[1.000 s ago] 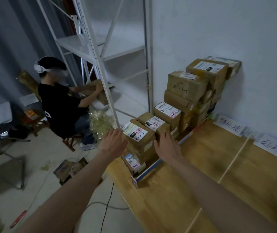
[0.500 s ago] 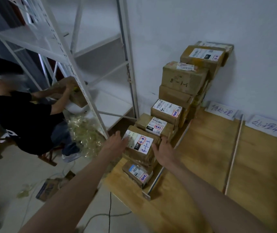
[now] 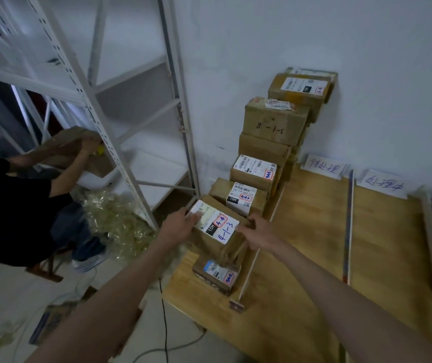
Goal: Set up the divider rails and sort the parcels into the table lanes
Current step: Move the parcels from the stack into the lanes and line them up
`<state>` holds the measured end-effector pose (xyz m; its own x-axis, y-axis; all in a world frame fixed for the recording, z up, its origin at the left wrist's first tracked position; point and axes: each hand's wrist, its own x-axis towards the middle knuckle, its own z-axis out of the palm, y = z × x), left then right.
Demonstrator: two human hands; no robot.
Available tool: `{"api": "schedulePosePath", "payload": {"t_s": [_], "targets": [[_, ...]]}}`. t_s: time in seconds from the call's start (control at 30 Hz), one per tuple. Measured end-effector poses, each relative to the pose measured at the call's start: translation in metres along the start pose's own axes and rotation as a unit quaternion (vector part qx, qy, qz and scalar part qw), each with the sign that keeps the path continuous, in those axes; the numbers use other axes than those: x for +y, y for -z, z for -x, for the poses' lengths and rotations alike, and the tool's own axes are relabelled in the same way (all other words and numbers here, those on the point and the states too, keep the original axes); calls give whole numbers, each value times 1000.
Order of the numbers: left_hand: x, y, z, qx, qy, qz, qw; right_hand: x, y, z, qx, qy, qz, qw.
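At wooden bench [image 3: 301, 297] left lane, both hands grip brown cardboard parcel marked 4-1-3 [image 3: 216, 231]. Left hand [image 3: 178, 227] fingers curled on its left edge, right hand [image 3: 258, 233] on its right.

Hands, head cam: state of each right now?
Left hand: grips the left end of the 4-1-3 parcel.
Right hand: grips the same parcel's right side.

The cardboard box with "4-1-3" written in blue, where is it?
The brown cardboard box with blue "4-1-3" on its label is in the leftmost table lane, near the front, stacked on a smaller cardboard parcel, held between the left hand and right hand.
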<state>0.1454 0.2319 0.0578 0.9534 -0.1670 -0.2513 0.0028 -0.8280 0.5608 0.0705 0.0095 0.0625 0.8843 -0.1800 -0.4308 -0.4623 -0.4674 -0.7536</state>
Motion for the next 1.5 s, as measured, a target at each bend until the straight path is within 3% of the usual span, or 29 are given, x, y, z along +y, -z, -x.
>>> {"api": "schedulePosePath", "payload": {"t_s": [0.1,0.23,0.4,0.67,0.87,1.03,1.2,1.5], "targets": [[2,23,-4,-19,-51,-7,998,-8,7,10,-32,-4,41,999],[15,39,-1,-51,-95,-6,994,-13,14,26,-113,-25,-57,992],[31,35,8,-150,-137,-58,977,2,28,48,-223,-46,-95,969],[76,4,25,-245,-228,-101,937,48,75,97,-242,-96,-115,959],[126,-39,42,-212,-294,-130,923,95,107,140,-148,-141,-149,968],[168,-81,60,-133,-364,-238,891,138,124,180,16,-175,-193,965],[207,-132,82,-95,-402,-342,844,190,144,213,173,-217,-212,937],[286,-233,163,-118,-445,-334,822,281,202,294,286,-241,-221,901]]}}
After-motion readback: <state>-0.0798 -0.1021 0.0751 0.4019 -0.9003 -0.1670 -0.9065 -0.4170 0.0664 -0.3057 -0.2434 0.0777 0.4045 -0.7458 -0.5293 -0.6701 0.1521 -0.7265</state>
